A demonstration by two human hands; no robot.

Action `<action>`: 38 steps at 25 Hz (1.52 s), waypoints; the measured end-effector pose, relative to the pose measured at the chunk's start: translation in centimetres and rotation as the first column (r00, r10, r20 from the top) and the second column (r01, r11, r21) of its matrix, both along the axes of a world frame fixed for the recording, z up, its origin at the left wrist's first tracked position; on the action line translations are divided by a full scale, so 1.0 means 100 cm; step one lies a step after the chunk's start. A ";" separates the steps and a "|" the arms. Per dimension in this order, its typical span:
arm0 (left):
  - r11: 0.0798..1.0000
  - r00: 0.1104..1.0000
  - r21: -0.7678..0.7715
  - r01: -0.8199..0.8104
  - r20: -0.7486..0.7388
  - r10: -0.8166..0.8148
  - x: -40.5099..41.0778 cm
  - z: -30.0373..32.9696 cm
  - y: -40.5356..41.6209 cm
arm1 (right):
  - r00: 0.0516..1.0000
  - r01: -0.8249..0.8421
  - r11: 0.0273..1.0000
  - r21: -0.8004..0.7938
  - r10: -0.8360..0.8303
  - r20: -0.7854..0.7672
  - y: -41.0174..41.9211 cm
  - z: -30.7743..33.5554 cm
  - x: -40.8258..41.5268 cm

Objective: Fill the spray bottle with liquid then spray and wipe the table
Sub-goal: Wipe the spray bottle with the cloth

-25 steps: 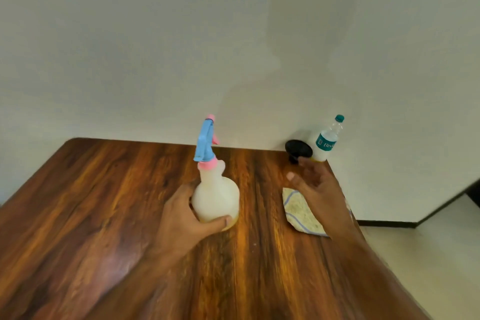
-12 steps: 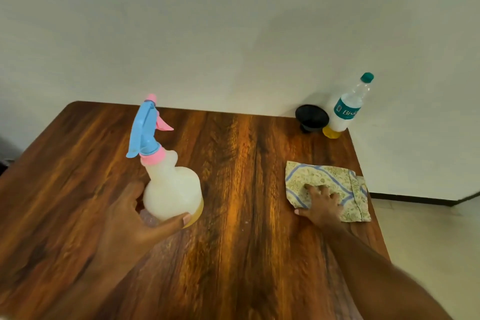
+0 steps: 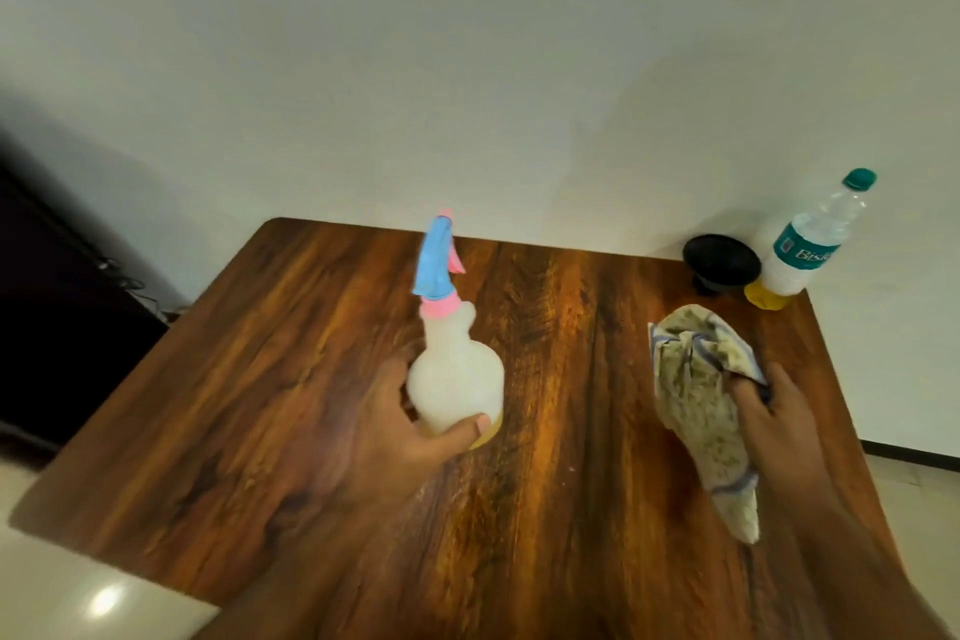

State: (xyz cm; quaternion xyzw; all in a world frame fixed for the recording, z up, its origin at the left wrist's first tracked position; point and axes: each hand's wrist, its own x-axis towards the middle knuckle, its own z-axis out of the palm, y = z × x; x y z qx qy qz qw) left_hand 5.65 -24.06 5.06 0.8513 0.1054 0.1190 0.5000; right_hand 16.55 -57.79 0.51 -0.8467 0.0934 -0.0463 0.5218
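Observation:
A white spray bottle with a blue and pink trigger head stands upright on the brown wooden table. My left hand is wrapped around its round body from the left. My right hand grips a patterned cloth with blue stripes, bunched and lifted off the table so that it hangs loosely.
At the back right corner stand a black funnel and a clear plastic bottle with a teal cap, a teal label and yellow liquid at its bottom. A white wall rises behind the table. Dark furniture is at the left.
My right hand moved from near the funnel onto the flat cloth, then gathered and lifted it. My left hand has kept hold of the spray bottle.

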 end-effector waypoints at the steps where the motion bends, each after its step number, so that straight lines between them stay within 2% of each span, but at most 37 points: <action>1: 1.000 1.000 -0.016 -0.005 0.006 0.005 0.003 -0.003 -0.004 | 0.998 -0.039 0.997 0.065 0.036 0.042 0.011 0.021 -0.010; 3: 1.000 1.000 0.012 -0.004 0.025 0.004 0.007 -0.004 -0.010 | 0.987 -0.118 0.982 0.147 0.100 0.124 0.042 0.062 -0.027; 6: 0.999 0.996 0.039 0.022 0.086 -0.026 0.009 0.003 -0.012 | 0.938 -0.247 0.962 0.113 0.208 0.279 0.089 0.111 -0.047; 12: 0.996 0.976 0.032 0.081 0.200 -0.086 -0.001 0.031 -0.002 | 0.806 -0.383 0.894 -0.233 0.446 0.389 0.157 0.144 -0.078; 17: 0.997 0.956 -0.003 0.083 0.284 -0.079 -0.014 0.047 0.020 | 0.728 -0.397 0.748 -0.532 0.610 0.314 0.158 0.143 -0.086; 18: 0.996 0.955 -0.005 0.090 0.283 -0.085 -0.017 0.049 0.024 | 0.746 -0.393 0.754 -0.526 0.596 0.297 0.155 0.142 -0.085; 21: 0.992 0.956 -0.065 0.109 0.282 -0.087 -0.023 0.056 0.031 | 0.830 -0.323 0.876 -0.358 0.444 0.338 0.147 0.155 -0.089; 23: 0.988 0.950 -0.061 0.144 0.287 -0.121 -0.023 0.056 0.027 | 0.814 -0.298 0.908 -0.295 0.403 0.417 0.151 0.166 -0.093; 25: 0.979 0.946 -0.069 0.191 0.278 -0.165 -0.023 0.052 0.021 | 0.771 -0.347 0.893 -0.286 0.446 0.455 0.163 0.176 -0.097; 27: 0.972 0.945 -0.107 0.208 0.277 -0.172 -0.025 0.041 0.021 | 0.710 -0.431 0.829 -0.356 0.555 0.434 0.172 0.168 -0.101; 29: 0.966 0.950 -0.152 0.211 0.266 -0.165 -0.029 0.021 0.026 | 0.666 -0.463 0.719 -0.518 0.668 0.332 0.170 0.142 -0.101; 31: 0.967 0.962 -0.142 0.213 0.203 -0.182 -0.036 -0.012 0.034 | 0.688 -0.486 0.649 -0.586 0.697 0.201 0.156 0.107 -0.101; 35: 0.987 0.987 -0.022 0.161 0.004 -0.161 -0.051 -0.096 0.043 | 0.828 -0.463 0.731 -0.501 0.558 0.050 0.115 0.056 -0.117; 38: 0.975 0.984 0.142 0.173 -0.075 -0.163 -0.063 -0.151 0.043 | 0.910 -0.387 0.822 -0.418 0.414 -0.030 0.083 0.038 -0.139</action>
